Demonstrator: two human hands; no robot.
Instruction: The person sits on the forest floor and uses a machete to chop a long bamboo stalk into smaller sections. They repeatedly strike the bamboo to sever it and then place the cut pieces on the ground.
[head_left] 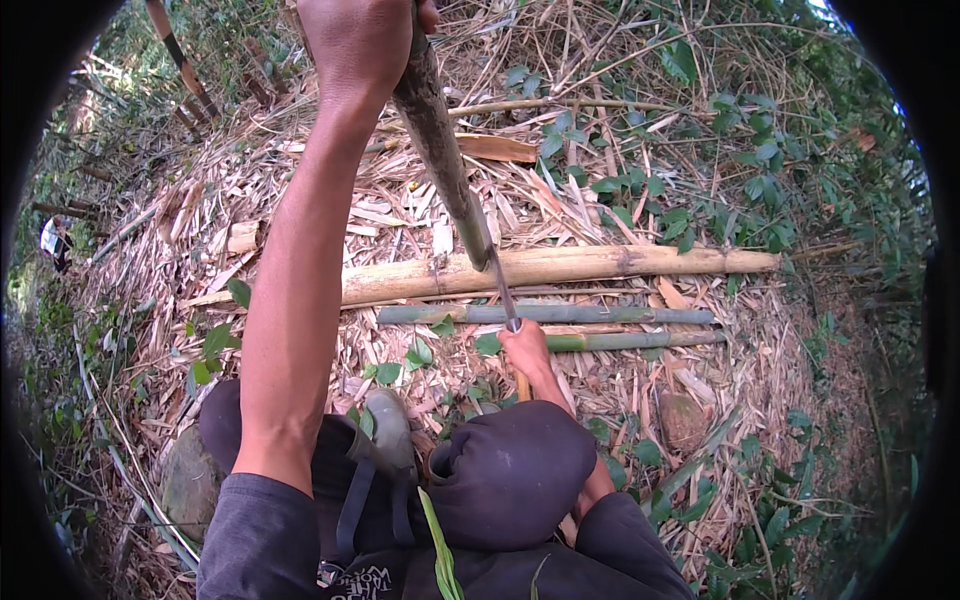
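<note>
High in the view, my left hand is wrapped round the upper part of a mottled bamboo pole. The pole slants down and its lower end meets a thick pale bamboo log lying across the ground. My right hand, low in the middle, grips a machete by its handle. The narrow blade points away from me and runs along the pole's lower right side; whether it cuts into the pole I cannot tell. Just nearer than the log lie two thinner green bamboo lengths, one passing beside my right hand.
Wood chips and split bamboo cover the ground. My boot stands close to the log. A stone sits at lower left, another at right. Leafy plants grow at the right. Another person is far off left.
</note>
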